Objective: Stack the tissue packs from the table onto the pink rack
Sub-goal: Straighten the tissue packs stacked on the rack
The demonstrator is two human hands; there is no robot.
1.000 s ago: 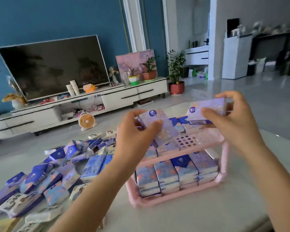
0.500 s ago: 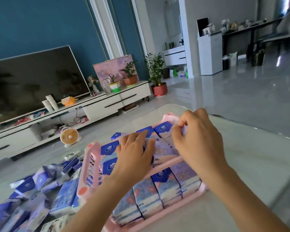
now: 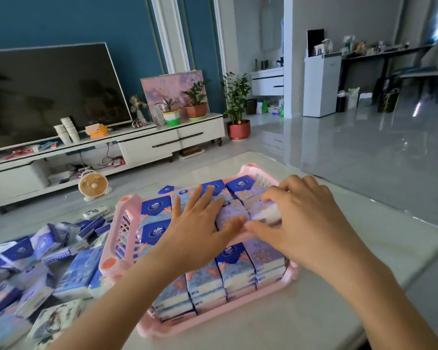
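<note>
A person's 2 bare hands work over a pink rack (image 3: 130,199) standing on a pale table (image 3: 326,311) in a living room. The left hand (image 3: 200,231) lies flat on the rack's top shelf, fingers straight and spread, its palm and fingers pressing on the upper-tier packs (image 3: 155,207). The right hand (image 3: 306,223), just beside it, has its fingers curled over a tissue pack (image 3: 264,213) at the right end of the same shelf, thumb stretched along the near edge so that the pack is pinched between thumb and fingers. The 2 thumbs almost meet at the shelf's front rail.

The top shelf is covered with blue and lilac packs lying flat in rows; the lower-tier packs (image 3: 232,271) stand on edge, side by side, and fill the front of the bottom shelf. To the left of the rack a heap of loose packs (image 3: 68,274) sprawls across the table, the nearest ones touching the rack's side panel.

Beyond the table a small orange fan (image 3: 93,184) sits on the floor in front of a white cabinet (image 3: 149,147); a dark television (image 3: 48,92), a pink painting (image 3: 172,87) and potted plants stand on it against a teal wall.
</note>
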